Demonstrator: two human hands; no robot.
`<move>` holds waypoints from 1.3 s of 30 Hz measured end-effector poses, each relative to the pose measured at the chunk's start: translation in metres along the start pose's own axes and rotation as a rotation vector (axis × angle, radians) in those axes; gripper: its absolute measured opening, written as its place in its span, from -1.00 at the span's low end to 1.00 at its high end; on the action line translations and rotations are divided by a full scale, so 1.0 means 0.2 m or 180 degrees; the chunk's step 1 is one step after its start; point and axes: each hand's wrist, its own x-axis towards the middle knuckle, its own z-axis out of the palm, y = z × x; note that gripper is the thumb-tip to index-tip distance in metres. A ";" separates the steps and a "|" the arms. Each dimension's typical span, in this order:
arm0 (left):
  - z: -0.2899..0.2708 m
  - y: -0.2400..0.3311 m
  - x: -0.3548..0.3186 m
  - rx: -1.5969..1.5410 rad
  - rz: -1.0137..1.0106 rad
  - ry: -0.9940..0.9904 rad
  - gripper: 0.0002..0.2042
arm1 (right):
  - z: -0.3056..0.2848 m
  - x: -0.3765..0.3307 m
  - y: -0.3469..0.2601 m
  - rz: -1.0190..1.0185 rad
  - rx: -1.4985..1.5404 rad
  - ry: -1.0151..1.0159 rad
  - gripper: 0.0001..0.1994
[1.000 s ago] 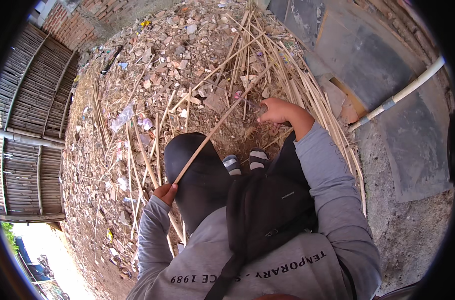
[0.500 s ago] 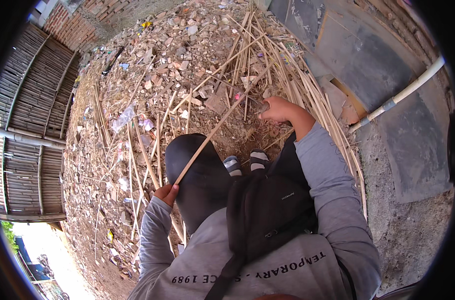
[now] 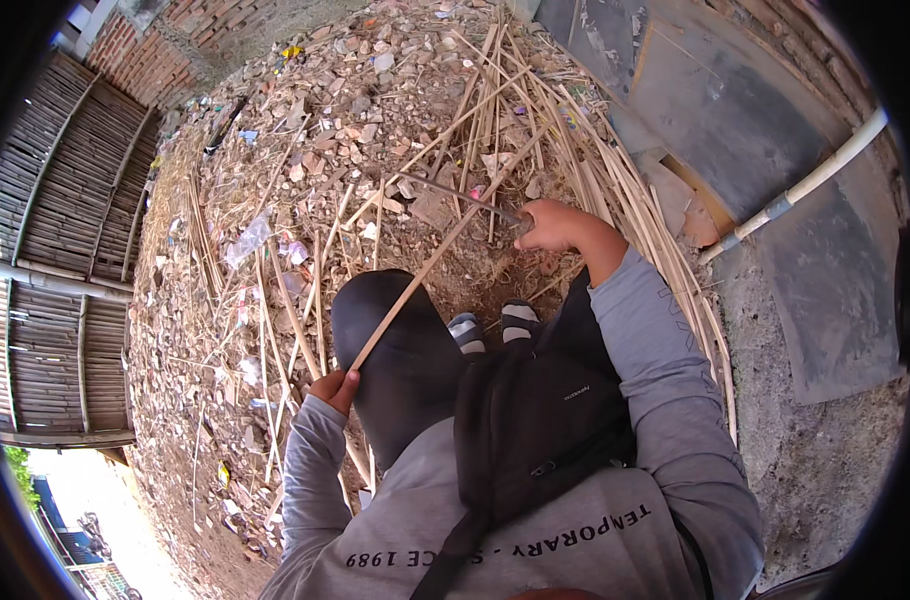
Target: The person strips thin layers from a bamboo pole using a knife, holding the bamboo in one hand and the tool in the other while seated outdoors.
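Over the rubble-strewn ground (image 3: 275,190), the person crouches. Their left hand (image 3: 335,388) is clamped on the lower end of a long strip (image 3: 430,265), which slants up across the knee toward the right hand (image 3: 550,225). That hand grips a dark blade (image 3: 455,193) beside the cane pile (image 3: 535,120).

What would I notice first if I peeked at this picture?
Probably the long bamboo strip running slantwise across the middle, with the left hand gripping its near end above the dark trouser knee. The right hand holds a thin blade against it farther up. Behind them a big heap of pale bamboo strips fans out over rubble-strewn ground.
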 end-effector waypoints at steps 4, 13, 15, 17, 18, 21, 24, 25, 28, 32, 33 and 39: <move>0.01 0.00 0.00 0.0115 0.0025 0.0013 -0.50 | 0.01 0.02 0.06 0.0467 0.0584 0.0113 -0.48; 0.00 0.05 -0.02 0.0250 0.0059 0.0102 -0.49 | 0.09 0.00 -0.04 -0.0526 -0.0424 -0.0138 -0.55; 0.01 0.05 -0.02 0.0300 0.0156 0.0183 -0.46 | 0.06 0.01 -0.03 -0.0423 -0.0270 -0.0254 -0.54; 0.01 0.07 -0.02 0.0354 0.0133 0.0177 -0.46 | 0.02 0.01 0.01 0.0040 -0.0064 0.0106 -0.41; 0.01 0.08 -0.02 0.0412 0.0104 0.0167 -0.45 | 0.01 0.01 0.03 0.0042 -0.0069 0.0114 -0.41; 0.01 0.08 -0.01 0.0380 0.0128 0.0139 -0.45 | -0.01 0.00 0.04 0.0618 0.0442 0.0032 -0.37; 0.01 0.01 0.00 0.0466 0.0210 0.0218 -0.45 | 0.02 0.00 0.00 0.0396 -0.0121 0.0134 -0.37; 0.01 0.04 0.00 0.0470 0.0214 0.0203 -0.45 | 0.04 0.00 0.00 0.0040 -0.0197 0.0078 -0.44; 0.00 0.08 -0.02 0.0468 0.0200 0.0196 -0.45 | 0.11 0.00 -0.02 -0.0469 -0.0419 -0.0003 -0.51; 0.01 0.02 0.00 0.0573 0.0106 0.0215 -0.47 | 0.07 -0.01 -0.05 -0.0472 -0.0238 -0.0083 -0.54; 0.01 0.01 0.00 0.0637 0.0076 0.0201 -0.47 | 0.06 0.01 -0.02 -0.0484 -0.0235 -0.0087 -0.54; 0.01 0.04 0.00 0.0531 0.0200 0.0222 -0.47 | 0.01 0.04 0.10 0.0400 0.0470 0.0273 -0.44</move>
